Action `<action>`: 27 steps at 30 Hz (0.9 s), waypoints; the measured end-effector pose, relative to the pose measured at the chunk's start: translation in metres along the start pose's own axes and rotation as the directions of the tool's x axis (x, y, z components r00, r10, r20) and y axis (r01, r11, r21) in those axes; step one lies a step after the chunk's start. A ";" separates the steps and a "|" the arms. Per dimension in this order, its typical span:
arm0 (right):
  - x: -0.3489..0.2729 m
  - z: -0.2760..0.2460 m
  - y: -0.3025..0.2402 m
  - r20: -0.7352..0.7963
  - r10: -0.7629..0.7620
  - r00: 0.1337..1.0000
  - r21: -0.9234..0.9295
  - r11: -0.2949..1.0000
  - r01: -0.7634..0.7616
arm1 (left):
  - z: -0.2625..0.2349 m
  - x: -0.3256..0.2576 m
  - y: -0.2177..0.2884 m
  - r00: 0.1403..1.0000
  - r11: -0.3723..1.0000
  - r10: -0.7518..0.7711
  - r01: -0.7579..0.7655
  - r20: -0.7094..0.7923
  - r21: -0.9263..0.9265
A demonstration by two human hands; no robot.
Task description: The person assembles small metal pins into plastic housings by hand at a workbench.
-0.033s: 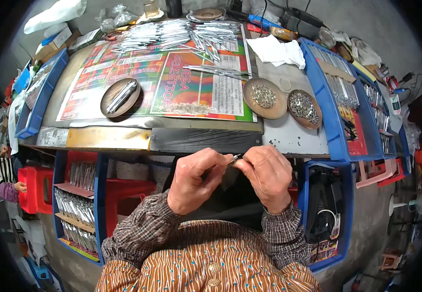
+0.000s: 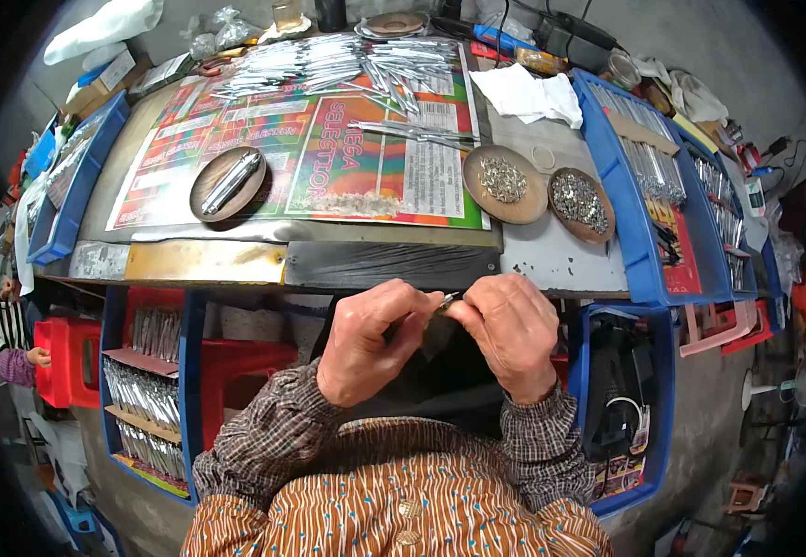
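My left hand [image 2: 370, 339] and my right hand [image 2: 507, 332] meet just below the table's front edge [image 2: 375, 265]. Between their fingertips they pinch a small thin metal piece [image 2: 447, 301]; most of it is hidden by the fingers. Nearest on the table are two wooden dishes of small shiny metal parts [image 2: 505, 181] [image 2: 581, 200], to the right above my right hand. A third wooden dish [image 2: 228, 183] holds a few silver tubes at the left. Many silver rods [image 2: 347, 60] lie heaped at the far side on a colourful printed sheet [image 2: 347, 158].
Blue trays with more silver rods flank the table at right [image 2: 644, 158] and left [image 2: 69, 186]. A white cloth [image 2: 528, 93] lies at the back right. Below, blue crates [image 2: 148, 390] [image 2: 626, 399] and red stools [image 2: 64, 357] stand; another person's hand [image 2: 36, 356] shows at far left.
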State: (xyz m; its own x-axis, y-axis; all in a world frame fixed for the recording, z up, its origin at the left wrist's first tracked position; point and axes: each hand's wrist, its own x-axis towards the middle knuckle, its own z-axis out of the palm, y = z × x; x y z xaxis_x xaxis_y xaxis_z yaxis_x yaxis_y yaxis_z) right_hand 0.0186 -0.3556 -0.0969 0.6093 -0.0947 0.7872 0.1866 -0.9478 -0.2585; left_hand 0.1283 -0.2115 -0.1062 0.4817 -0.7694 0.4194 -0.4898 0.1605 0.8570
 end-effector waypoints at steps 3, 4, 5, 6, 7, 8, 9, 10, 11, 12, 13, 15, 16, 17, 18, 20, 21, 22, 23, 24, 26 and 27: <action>-0.001 -0.003 0.004 0.054 -0.080 0.995 -0.060 0.995 0.083 | -0.004 0.007 0.007 0.994 0.979 0.091 -0.100 0.056 0.179; -0.001 -0.003 0.005 0.061 -0.071 0.996 -0.064 0.995 0.075 | -0.002 0.009 0.007 0.994 0.982 0.099 -0.104 0.037 0.160; -0.001 -0.003 0.005 0.060 -0.083 0.995 -0.069 0.994 0.087 | -0.001 0.009 0.005 0.995 0.983 0.090 -0.095 0.039 0.155; -0.001 -0.002 0.005 0.060 -0.095 0.994 -0.075 0.992 0.100 | -0.001 0.008 0.002 0.994 0.981 0.107 -0.108 0.017 0.164; -0.002 0.000 0.006 0.066 -0.088 0.994 -0.075 0.993 0.093 | 0.000 0.006 0.000 0.992 0.977 0.124 -0.122 -0.005 0.173; -0.002 0.001 0.007 0.049 -0.078 0.996 -0.041 0.996 0.080 | 0.000 0.007 0.002 0.999 0.995 0.048 -0.048 -0.006 0.088; -0.003 0.002 0.008 0.032 -0.068 0.997 -0.007 0.998 0.068 | 0.002 0.005 0.001 0.999 0.996 0.048 -0.048 0.000 0.078; -0.005 0.002 0.009 0.039 -0.070 0.997 -0.001 0.998 0.070 | 0.004 0.004 -0.001 1.000 1.000 -0.023 0.023 -0.018 0.002; -0.006 0.003 0.010 0.040 -0.068 0.997 -0.006 0.998 0.068 | 0.005 0.002 -0.002 0.995 0.993 -0.095 0.093 -0.033 -0.070; -0.007 0.005 0.010 0.035 -0.086 0.996 -0.011 0.996 0.086 | 0.006 0.002 -0.003 0.996 0.996 -0.077 0.074 -0.048 -0.057; -0.008 0.005 0.009 0.030 -0.104 0.994 -0.016 0.994 0.104 | 0.007 0.002 -0.002 0.996 0.995 -0.075 0.072 -0.046 -0.062; -0.006 0.001 0.008 0.054 -0.106 0.993 -0.036 0.994 0.108 | 0.007 0.004 0.001 0.998 0.996 0.041 -0.037 -0.054 0.077; -0.004 -0.002 0.007 0.099 -0.131 0.986 -0.053 0.989 0.136 | 0.007 0.005 0.002 0.998 0.997 0.044 -0.040 -0.053 0.070; -0.004 -0.005 0.007 0.147 -0.151 0.978 -0.068 0.984 0.162 | 0.008 0.006 0.004 0.993 0.978 0.109 -0.099 -0.045 0.185; -0.003 -0.003 0.008 0.130 -0.193 0.973 -0.100 0.973 0.206 | 0.008 0.006 0.006 0.985 0.942 0.171 -0.155 -0.029 0.297; -0.001 0.000 0.010 0.135 -0.215 0.967 -0.121 0.965 0.231 | 0.007 0.006 0.004 0.986 0.941 0.165 -0.154 -0.013 0.302; -0.001 0.000 0.010 0.132 -0.241 0.961 -0.135 0.957 0.259 | 0.006 0.007 0.004 0.987 0.936 0.160 -0.153 0.003 0.317; -0.001 0.000 0.009 0.143 -0.216 0.966 -0.138 0.962 0.236 | 0.004 0.009 0.005 0.990 0.936 0.141 -0.141 0.024 0.322; -0.001 0.002 0.010 0.148 -0.211 0.966 -0.141 0.962 0.232 | 0.002 0.009 0.003 0.994 0.947 0.107 -0.108 0.019 0.303; -0.001 0.005 0.012 0.131 -0.225 0.966 -0.129 0.962 0.242 | 0.001 0.009 0.000 0.995 0.964 0.094 -0.094 0.012 0.250; -0.003 0.007 0.013 0.120 -0.236 0.964 -0.110 0.962 0.249 | 0.001 0.009 -0.004 0.997 0.977 0.077 -0.077 0.008 0.200; -0.003 0.008 0.013 0.117 -0.233 0.965 -0.105 0.964 0.245 | 0.001 0.008 -0.006 0.998 0.980 0.068 -0.069 0.011 0.187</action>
State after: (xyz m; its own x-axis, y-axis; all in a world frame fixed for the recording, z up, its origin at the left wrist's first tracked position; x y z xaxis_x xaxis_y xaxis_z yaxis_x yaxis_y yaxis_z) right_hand 0.0252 -0.3653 -0.1070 0.6351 0.1650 0.7546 0.2482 -0.9687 0.0030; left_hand 0.1342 -0.2194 -0.1078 0.4394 -0.7632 0.4737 -0.6489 0.0949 0.7550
